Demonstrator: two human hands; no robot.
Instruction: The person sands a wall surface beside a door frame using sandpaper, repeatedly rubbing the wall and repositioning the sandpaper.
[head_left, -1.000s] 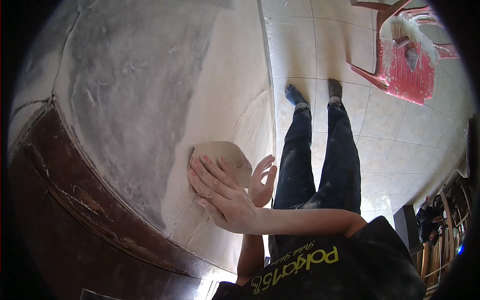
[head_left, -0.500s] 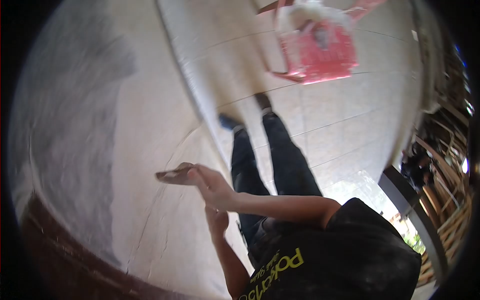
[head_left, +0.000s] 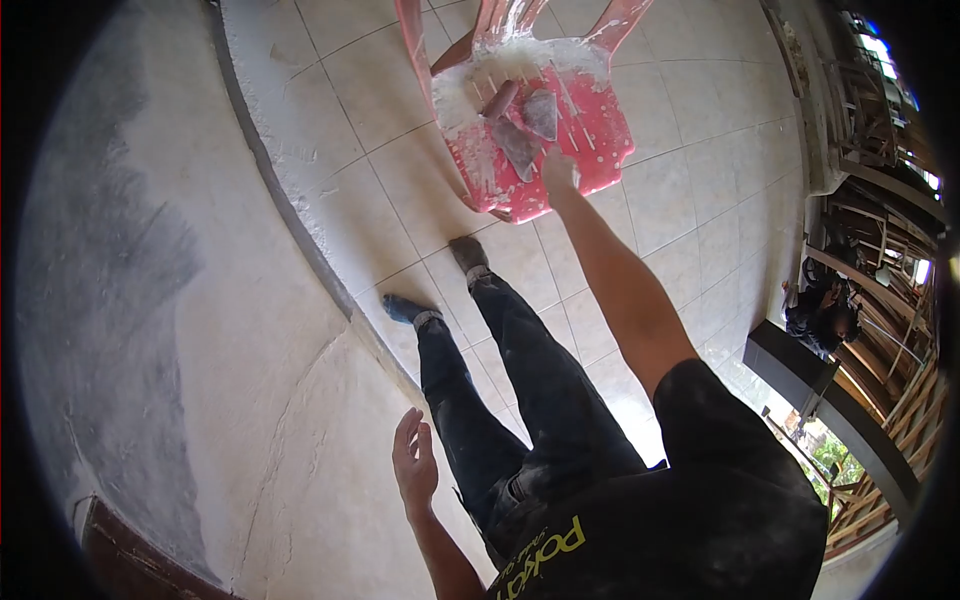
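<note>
My right hand (head_left: 561, 172) reaches over the front of a putty-splashed red plastic chair (head_left: 600, 130). Its fingers are closed around the handle end of a putty knife, whose grey blade (head_left: 540, 114) points toward the chair back. Beside that blade, a second putty knife (head_left: 516, 150) lies on the seat with its reddish-brown handle (head_left: 500, 99) toward the back. My left hand (head_left: 414, 464) hangs near my left thigh, next to the wall. Its fingers are slightly curled, apart from the thumb, and nothing shows in it.
A plastered wall (head_left: 270, 330) with a grey patch and a crack runs along the left. Light tiles (head_left: 660, 190) cover the floor around my feet. At the right are a dark beam (head_left: 800, 375), stacked wooden pieces (head_left: 890, 440) and a person in dark clothes (head_left: 825, 315).
My hands were close together in front of the wall and have separated. The right one moved out to the chair and closed on a putty knife; the left one dropped lower. The view shifted.
</note>
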